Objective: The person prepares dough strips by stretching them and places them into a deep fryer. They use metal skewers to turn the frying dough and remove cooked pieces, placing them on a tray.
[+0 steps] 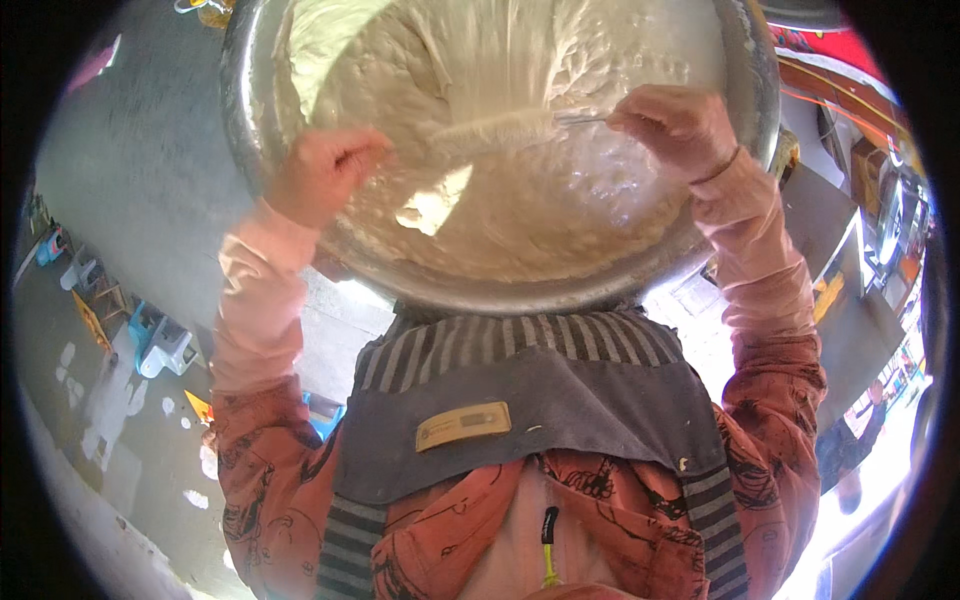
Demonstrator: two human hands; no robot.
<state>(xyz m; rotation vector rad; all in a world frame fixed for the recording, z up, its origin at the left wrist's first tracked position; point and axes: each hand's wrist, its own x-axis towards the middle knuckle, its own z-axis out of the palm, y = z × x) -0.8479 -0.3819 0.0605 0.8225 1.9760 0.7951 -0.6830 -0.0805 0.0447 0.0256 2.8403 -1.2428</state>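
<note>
A wide metal basin [525, 298] lies before me, holding a large mass of wet, sticky dough [525, 232]. My right hand [679, 131], over the basin's right side, grips the end of a thin metal rod [581, 118]. The rod runs left into a raised, stretched sheet of dough [495, 67], which hides the rest of it. Blurred by motion, my left hand [330, 176] hangs over the left side of the basin with its fingers curled. Whether it holds the rod's other end or some dough cannot be made out.
A grey surface [142, 150] spreads to the left. Light blue plastic stools [166, 349] stand at the lower left on a stained floor [112, 420]. A grey board or tabletop [817, 202] is at the right. Another person [847, 450] shows at the far right.
</note>
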